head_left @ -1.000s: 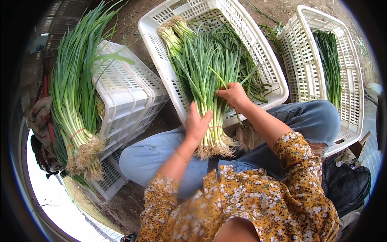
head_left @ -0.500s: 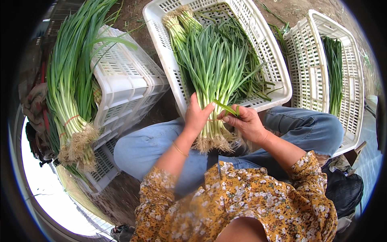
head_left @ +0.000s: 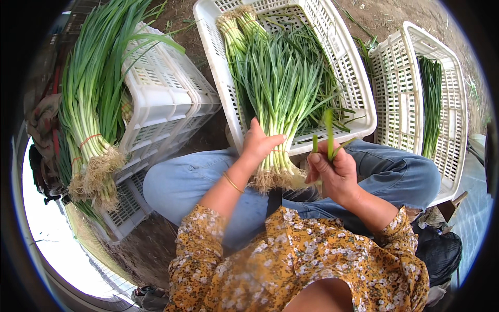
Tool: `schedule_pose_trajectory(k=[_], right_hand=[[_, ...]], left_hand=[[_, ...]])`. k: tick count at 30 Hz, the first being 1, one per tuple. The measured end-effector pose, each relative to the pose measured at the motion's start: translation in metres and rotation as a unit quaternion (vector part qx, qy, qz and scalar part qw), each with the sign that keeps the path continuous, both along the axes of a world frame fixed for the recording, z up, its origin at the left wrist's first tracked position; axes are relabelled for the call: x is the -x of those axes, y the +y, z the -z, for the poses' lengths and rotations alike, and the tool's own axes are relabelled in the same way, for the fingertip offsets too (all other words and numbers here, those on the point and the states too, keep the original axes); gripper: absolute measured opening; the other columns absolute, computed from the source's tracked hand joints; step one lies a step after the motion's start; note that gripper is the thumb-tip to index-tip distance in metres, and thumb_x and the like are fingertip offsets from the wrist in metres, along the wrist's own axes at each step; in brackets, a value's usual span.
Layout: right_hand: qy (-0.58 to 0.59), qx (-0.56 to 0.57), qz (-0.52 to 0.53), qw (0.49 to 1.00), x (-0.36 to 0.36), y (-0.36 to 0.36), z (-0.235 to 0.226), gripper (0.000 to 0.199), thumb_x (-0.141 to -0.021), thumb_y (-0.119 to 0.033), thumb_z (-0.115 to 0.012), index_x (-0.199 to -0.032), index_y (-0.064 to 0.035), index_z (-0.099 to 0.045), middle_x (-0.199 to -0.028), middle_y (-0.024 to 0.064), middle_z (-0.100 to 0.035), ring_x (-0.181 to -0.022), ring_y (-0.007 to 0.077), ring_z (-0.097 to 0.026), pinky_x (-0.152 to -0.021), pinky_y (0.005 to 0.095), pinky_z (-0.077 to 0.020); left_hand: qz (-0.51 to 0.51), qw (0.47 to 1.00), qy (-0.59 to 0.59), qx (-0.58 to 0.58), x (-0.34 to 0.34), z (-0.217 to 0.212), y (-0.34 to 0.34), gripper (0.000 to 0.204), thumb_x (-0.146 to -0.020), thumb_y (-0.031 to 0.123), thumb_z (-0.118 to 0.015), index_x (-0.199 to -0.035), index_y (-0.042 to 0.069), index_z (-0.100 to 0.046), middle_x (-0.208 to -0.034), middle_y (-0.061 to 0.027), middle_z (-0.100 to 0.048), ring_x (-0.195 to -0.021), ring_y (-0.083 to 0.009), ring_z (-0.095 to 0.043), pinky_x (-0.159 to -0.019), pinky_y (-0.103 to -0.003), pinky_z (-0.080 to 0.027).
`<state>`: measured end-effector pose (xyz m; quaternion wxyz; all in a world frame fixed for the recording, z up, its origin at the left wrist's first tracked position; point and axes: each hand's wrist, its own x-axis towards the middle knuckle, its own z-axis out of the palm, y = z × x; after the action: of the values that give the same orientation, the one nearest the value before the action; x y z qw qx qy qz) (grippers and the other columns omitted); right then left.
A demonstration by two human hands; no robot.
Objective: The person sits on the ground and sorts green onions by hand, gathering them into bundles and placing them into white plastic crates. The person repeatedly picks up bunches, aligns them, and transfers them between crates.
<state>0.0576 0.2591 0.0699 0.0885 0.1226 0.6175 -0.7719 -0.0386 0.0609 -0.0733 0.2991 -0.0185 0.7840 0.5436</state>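
Note:
A bunch of spring-onion-like greens [head_left: 283, 104] has flat leaves, pale stems and bushy roots. Its leaves lie over the near rim of a white crate, while the roots hang toward my lap. My left hand [head_left: 261, 142] is closed round the stems from the left, its thumb across the top, just above a thin reddish band [head_left: 280, 151]. To the right of the stems, apart from them, my right hand [head_left: 337, 174] pinches a few loose green leaf strips [head_left: 329, 130] that stick up from the fingers. Part of those strips is hidden in the fist.
The white slotted crate [head_left: 358, 86] ahead holds cut leaves and tied bunches [head_left: 232, 32]. On the left, banded bunches [head_left: 93, 140] lie against stacked white crates [head_left: 156, 67]. Another white crate [head_left: 396, 93] with greens [head_left: 430, 104] stands at right. A black bag [head_left: 439, 252] sits beside my right knee.
My right hand has come away from the bunch, moving right and slightly toward me, with leaf strips in its fingers. My left hand keeps its hold on the stems.

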Motion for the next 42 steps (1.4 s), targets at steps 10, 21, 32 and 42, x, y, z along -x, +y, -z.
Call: schedule_pose_trajectory(k=[10,21,32,42], right_hand=[[-0.169,-0.3,-0.327,0.88,0.037,0.005,0.029,0.054,-0.074,-0.042,-0.079,-0.098,0.0042,-0.064,-0.072,0.0118,-0.06,-0.072,0.0141,-0.058,-0.069,0.0319,-0.0486],[-0.007,-0.11,-0.224,0.968,0.015,-0.013,0.052,0.014,-0.091,-0.013,-0.064,-0.088,-0.0012,-0.059,-0.064,0.0006,-0.055,-0.056,0.0118,-0.048,-0.055,0.0295,-0.0433],[0.045,-0.138,0.267,0.953,0.071,0.056,0.029,0.02,-0.082,-0.015,-0.067,-0.092,-0.0012,-0.056,-0.07,0.0096,-0.063,-0.062,0.0266,-0.062,-0.058,0.0339,-0.0478],[0.005,-0.204,-0.009,0.979,0.117,0.023,0.096,0.025,-0.091,-0.007,-0.059,-0.113,0.0044,-0.06,-0.096,0.0108,-0.069,-0.08,0.0164,-0.068,-0.072,0.0284,-0.056]], left_hand=[[0.039,0.989,0.037,0.14,0.001,-0.03,0.015,0.087,-0.068,0.038,-0.078,-0.127,-0.01,-0.036,-0.104,-0.0271,-0.063,-0.095,-0.0369,-0.064,-0.083,-0.039,-0.051],[-0.051,0.953,-0.158,-0.252,0.007,-0.041,0.001,0.035,-0.082,0.006,-0.062,-0.116,-0.002,-0.058,-0.102,-0.0084,-0.066,-0.085,-0.0148,-0.064,-0.075,-0.028,-0.054],[-0.1,0.967,-0.09,-0.216,0.002,-0.044,-0.006,0.036,-0.083,0.004,-0.061,-0.118,-0.002,-0.053,-0.106,-0.0096,-0.065,-0.092,-0.0157,-0.063,-0.084,-0.03,-0.052],[-0.045,0.98,-0.039,-0.191,-0.001,-0.049,-0.009,0.041,-0.087,0.009,-0.063,-0.123,-0.003,-0.047,-0.114,-0.0093,-0.06,-0.1,-0.0151,-0.058,-0.091,-0.03,-0.047]])
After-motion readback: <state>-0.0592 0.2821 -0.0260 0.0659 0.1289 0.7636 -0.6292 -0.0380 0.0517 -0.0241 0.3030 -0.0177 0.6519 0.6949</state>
